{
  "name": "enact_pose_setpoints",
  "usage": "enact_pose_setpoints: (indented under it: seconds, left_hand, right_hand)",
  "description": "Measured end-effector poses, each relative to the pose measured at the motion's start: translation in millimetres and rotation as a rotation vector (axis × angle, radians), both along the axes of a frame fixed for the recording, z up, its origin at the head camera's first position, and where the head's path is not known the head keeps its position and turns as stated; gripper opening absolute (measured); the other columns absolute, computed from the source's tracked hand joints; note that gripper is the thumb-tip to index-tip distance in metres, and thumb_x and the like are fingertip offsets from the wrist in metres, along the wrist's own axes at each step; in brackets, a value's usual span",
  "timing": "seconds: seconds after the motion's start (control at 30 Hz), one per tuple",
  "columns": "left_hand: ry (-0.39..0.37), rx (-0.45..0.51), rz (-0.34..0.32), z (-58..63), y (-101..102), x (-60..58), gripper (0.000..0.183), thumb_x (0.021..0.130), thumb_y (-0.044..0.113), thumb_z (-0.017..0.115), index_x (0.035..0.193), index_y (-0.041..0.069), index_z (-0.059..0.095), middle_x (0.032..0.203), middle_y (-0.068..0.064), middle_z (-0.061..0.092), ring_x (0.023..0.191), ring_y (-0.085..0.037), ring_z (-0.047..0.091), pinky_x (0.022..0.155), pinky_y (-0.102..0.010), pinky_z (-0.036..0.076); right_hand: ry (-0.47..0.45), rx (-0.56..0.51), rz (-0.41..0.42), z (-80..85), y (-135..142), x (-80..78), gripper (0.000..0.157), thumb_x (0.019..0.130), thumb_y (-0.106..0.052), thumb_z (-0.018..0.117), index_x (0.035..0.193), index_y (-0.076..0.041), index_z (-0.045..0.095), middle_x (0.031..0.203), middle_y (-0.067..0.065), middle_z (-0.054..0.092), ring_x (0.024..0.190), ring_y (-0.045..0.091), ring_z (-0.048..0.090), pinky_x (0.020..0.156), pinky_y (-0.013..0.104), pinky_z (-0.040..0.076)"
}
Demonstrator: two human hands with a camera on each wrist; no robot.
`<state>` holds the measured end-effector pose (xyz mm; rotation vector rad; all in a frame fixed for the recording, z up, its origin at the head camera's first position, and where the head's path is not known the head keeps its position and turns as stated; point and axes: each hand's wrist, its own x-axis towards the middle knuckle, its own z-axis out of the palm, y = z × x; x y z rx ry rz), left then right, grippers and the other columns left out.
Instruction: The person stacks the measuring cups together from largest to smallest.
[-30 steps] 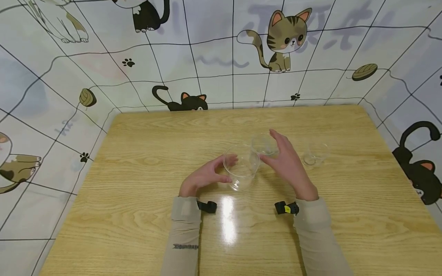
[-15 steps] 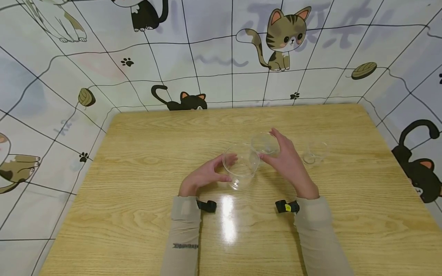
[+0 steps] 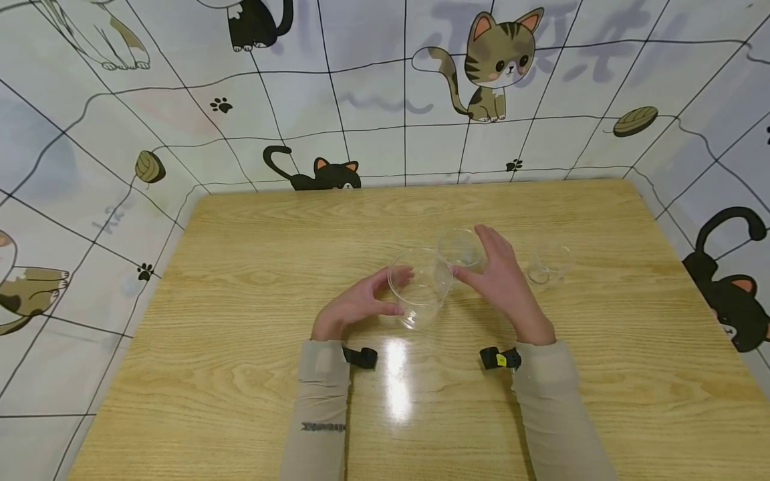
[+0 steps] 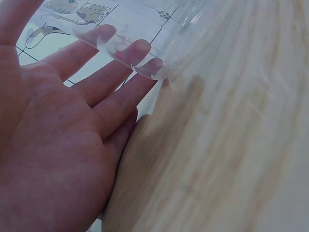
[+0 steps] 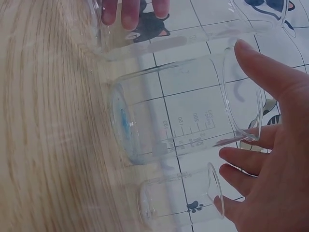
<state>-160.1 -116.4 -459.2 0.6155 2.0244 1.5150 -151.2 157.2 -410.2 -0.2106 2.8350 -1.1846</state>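
Observation:
Three clear glass beakers stand upright on the table. My left hand [image 3: 359,298] holds the largest beaker [image 3: 422,284] from its left side, thumb near me and fingers behind; in the left wrist view its fingertips [image 4: 140,47] lie against the glass. Just behind and to the right is a medium beaker [image 3: 458,247] with printed volume marks, clear in the right wrist view. My right hand [image 3: 505,287] holds it near the rim, thumb [image 5: 260,67] on one side and fingers on the other. The smallest beaker [image 3: 544,266] stands apart, right of my right hand.
The light wooden table [image 3: 240,267] is bounded by white panels [image 3: 373,100] with cat drawings at the back and both sides. A bright light reflection [image 3: 397,381] lies between my forearms. Black straps [image 3: 361,359] with wrist cameras sit on both wrists.
My right hand's fingers have shifted very slightly to the right at the medium beaker. The left hand and all three beakers stay where they were.

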Motion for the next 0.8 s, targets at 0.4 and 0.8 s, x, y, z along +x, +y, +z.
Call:
enact_pose_setpoints:
  seconds: [0.4, 0.8]
  left_hand:
    - [-0.012, 0.03, -0.042, 20.1, 0.5, 9.9, 0.077, 0.079, 0.02, 0.072, 0.143, 0.011, 0.031, 0.144, -0.008, 0.039, 0.134, -0.019, 0.033, 0.11, -0.045, 0.021]
    - [0.014, 0.022, -0.027, -0.1, -0.2, 0.3, 0.076, 0.078, 0.025, 0.074, 0.142, 0.019, 0.033, 0.142, 0.003, 0.041, 0.132, -0.009, 0.035, 0.11, -0.04, 0.023]
  right_hand:
    - [0.024, -0.001, -0.02, -4.1, -3.2, 1.0, 0.089, 0.08, -0.049, 0.065, 0.146, -0.012, 0.02, 0.151, 0.011, 0.023, 0.137, 0.034, 0.018, 0.105, 0.058, 0.021]
    - [0.014, -0.001, -0.023, 0.2, -4.3, 0.8, 0.088, 0.08, -0.051, 0.064, 0.147, -0.015, 0.019, 0.147, 0.008, 0.032, 0.138, 0.033, 0.018, 0.106, 0.058, 0.019]
